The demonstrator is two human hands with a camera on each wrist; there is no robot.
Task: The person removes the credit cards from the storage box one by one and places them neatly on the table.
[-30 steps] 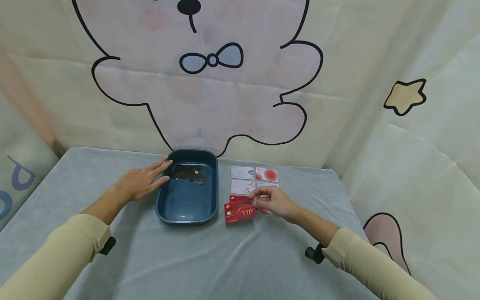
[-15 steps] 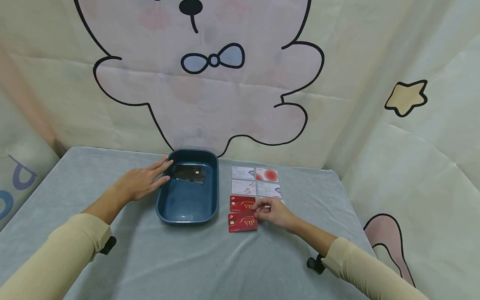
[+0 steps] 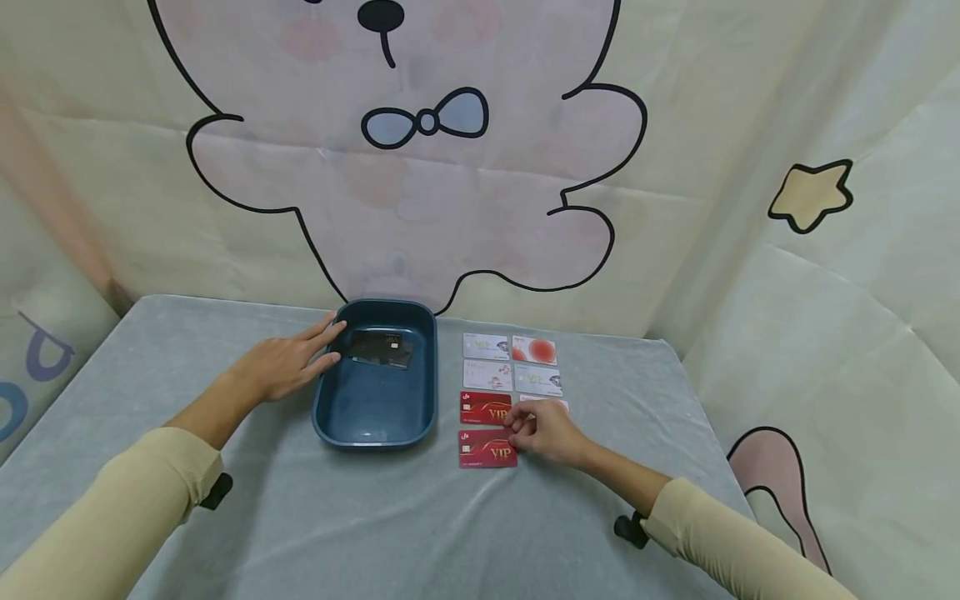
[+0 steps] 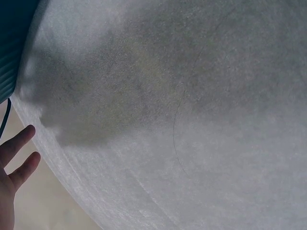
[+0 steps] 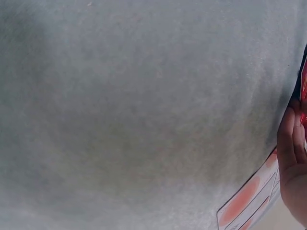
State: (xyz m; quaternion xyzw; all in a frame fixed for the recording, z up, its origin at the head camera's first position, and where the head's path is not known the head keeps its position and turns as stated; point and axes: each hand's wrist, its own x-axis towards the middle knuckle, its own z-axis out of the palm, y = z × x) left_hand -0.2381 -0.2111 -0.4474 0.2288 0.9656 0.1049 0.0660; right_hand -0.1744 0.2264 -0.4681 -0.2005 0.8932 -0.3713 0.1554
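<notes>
My left hand (image 3: pixel 288 362) rests its straight fingers on the left rim of the dark blue tray (image 3: pixel 375 408). Inside the tray lie dark cards (image 3: pixel 375 342), overlapping. With thumb and fingers, my right hand (image 3: pixel 551 433) pinches the right edge of a red VIP card (image 3: pixel 483 450), low at the table. Just above it lies a second red VIP card (image 3: pixel 480 408), apart from the first by a narrow gap. In the right wrist view, only a sliver of red card (image 5: pixel 304 91) shows by my fingers. A pale card (image 3: pixel 561 406) is mostly hidden behind my right hand.
White VIP cards (image 3: pixel 486 347) (image 3: pixel 538 381), a pale card (image 3: pixel 487 375) and a card with red circles (image 3: pixel 534 350) lie in two columns right of the tray. Grey cloth (image 3: pixel 375 517) covers the table, with a printed curtain (image 3: pixel 487 233) behind.
The red VIP card in my right hand has come down the table, off the other red card, and straightened beneath it. My left hand and the tray stay put.
</notes>
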